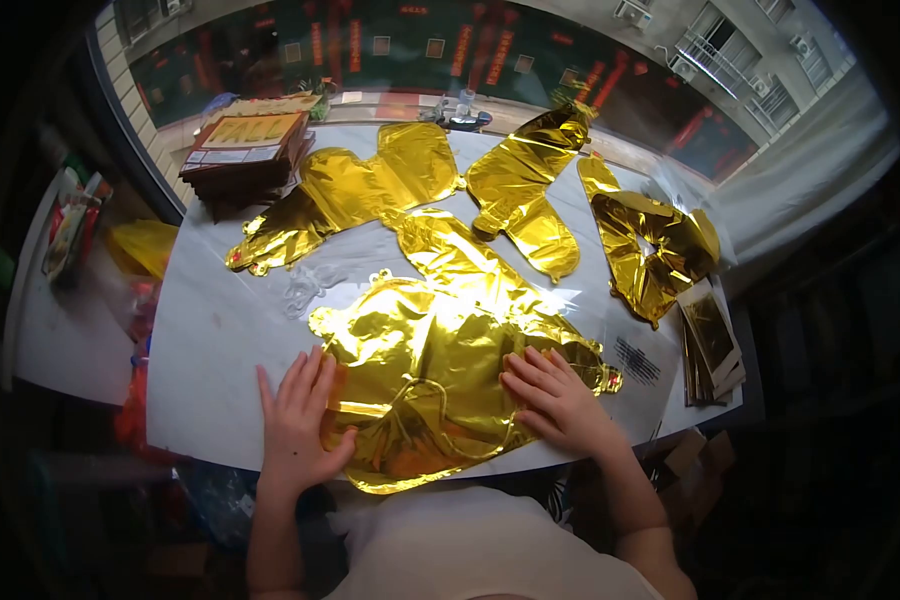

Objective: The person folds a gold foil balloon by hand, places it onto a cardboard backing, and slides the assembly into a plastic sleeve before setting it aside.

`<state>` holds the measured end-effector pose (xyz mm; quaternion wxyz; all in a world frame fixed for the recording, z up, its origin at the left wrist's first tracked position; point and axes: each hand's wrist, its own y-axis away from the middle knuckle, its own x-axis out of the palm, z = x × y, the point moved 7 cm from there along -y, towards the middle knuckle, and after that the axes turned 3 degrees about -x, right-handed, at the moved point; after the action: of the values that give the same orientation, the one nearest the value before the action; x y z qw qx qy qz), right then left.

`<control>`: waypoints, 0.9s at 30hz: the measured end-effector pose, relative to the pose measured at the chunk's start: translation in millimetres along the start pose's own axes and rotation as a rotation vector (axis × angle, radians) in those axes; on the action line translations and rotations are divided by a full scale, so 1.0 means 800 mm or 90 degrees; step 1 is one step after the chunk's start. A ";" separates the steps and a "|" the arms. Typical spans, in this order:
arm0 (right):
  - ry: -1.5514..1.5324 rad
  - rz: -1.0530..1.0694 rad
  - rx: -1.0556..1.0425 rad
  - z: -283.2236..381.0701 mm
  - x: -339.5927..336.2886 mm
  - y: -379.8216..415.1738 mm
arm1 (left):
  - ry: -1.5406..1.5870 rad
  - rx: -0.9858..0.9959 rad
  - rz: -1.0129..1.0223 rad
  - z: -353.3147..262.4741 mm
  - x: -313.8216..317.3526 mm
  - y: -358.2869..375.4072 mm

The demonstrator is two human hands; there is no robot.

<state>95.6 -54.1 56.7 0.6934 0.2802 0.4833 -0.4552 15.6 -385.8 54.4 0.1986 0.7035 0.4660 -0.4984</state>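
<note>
A large gold foil balloon [440, 350], flat and uninflated, lies at the front of the table and slightly overhangs its near edge. My left hand [305, 420] rests at its left side with fingers spread, the thumb on the foil. On its right part lies my right hand [560, 400], palm down with the fingers stretched out. Beyond it are more flat gold foil balloons: a bent one [370, 180] at the back left, another [525, 190] at the back middle, and a ring-like one [655, 250] at the right.
A stack of printed packets [245, 150] stands at the table's back left corner. Clear tubing or plastic [310, 288] lies left of the balloons. Flat packets [710, 340] sit at the right edge, near a clear printed bag [635, 365]. A window is behind the marble-patterned table [210, 370].
</note>
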 end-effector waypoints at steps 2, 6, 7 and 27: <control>-0.013 -0.003 -0.002 0.003 0.002 0.005 | -0.002 -0.007 0.009 0.002 0.001 -0.002; -0.017 -0.013 -0.004 0.006 0.000 0.012 | -0.014 -0.012 0.021 0.007 0.006 -0.002; -0.014 -0.018 -0.003 0.006 -0.001 0.013 | -0.014 -0.012 0.021 0.007 0.006 -0.002; 0.025 -0.136 -0.067 0.068 0.006 0.022 | 0.047 0.074 0.080 0.005 -0.033 0.038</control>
<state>134.2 -93.4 71.9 0.6449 0.1992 0.5469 -0.4953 37.7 -415.4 70.5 0.1711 0.7597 0.3980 -0.4849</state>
